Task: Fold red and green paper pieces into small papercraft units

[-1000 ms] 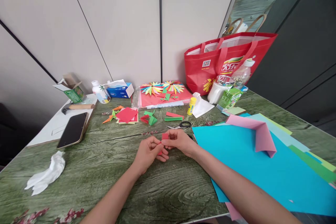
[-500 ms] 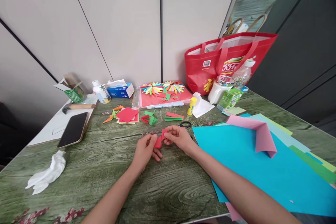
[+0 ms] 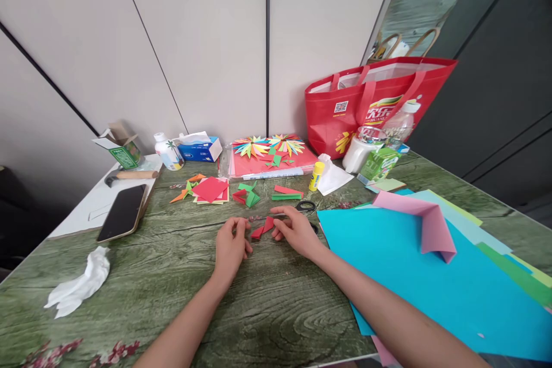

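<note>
A folded red paper piece (image 3: 263,228) rests on the table between my two hands. My left hand (image 3: 232,243) is just left of it, fingers loosely bent and holding nothing. On the other side, my right hand (image 3: 297,231) has its index finger and thumb apart, the fingertips close to the paper's right end; whether they touch it I cannot tell. Behind the right hand lie black-handled scissors (image 3: 306,206), partly covered. Farther back are red and green folded pieces (image 3: 246,195), red and green paper strips (image 3: 287,192) and a stack of red paper squares (image 3: 210,189).
A yellow glue stick (image 3: 316,176) stands beside a white tissue. Large blue paper (image 3: 414,282) and a folded pink sheet (image 3: 435,230) spread over the right side. A phone (image 3: 122,213) and crumpled tissue (image 3: 80,283) lie left. A red bag (image 3: 328,121) stands behind.
Both hands have let go of the red paper, which now lies on the table. My left hand has drawn away to the left, and the right hand's fingers have opened.
</note>
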{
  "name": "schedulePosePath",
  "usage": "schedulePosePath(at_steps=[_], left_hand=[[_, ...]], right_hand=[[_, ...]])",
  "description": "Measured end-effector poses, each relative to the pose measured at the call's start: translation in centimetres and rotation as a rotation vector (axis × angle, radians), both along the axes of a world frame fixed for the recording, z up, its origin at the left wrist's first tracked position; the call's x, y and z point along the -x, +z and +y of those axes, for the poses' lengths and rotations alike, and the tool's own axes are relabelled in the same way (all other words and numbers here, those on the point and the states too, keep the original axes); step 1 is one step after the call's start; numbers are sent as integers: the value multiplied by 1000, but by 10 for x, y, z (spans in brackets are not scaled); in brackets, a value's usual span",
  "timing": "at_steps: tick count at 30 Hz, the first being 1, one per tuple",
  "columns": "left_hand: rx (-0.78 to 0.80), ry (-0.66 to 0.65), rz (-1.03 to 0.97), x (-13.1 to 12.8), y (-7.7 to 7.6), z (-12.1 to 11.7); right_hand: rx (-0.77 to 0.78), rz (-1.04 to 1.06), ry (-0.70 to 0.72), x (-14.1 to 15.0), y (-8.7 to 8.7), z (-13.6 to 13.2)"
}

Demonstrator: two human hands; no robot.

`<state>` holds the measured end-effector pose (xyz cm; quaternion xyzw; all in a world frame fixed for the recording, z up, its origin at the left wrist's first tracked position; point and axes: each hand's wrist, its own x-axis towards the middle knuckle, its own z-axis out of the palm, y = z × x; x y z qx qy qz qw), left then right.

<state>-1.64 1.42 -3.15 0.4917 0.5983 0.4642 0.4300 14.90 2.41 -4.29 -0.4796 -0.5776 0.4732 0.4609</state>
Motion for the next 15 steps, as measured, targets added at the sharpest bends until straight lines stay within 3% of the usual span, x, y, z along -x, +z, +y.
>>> schedulePosePath(at_steps=[5,10,15], left_hand=[[7,3,1,-1,1,0],[26,0,-25,-2,7,-1],[-2,19,-19,-2,10,-1]], right_hand=[[-30,10,13,4,4,2],[-10,51,30,12,10,20],[166,229,36,30,14,43]])
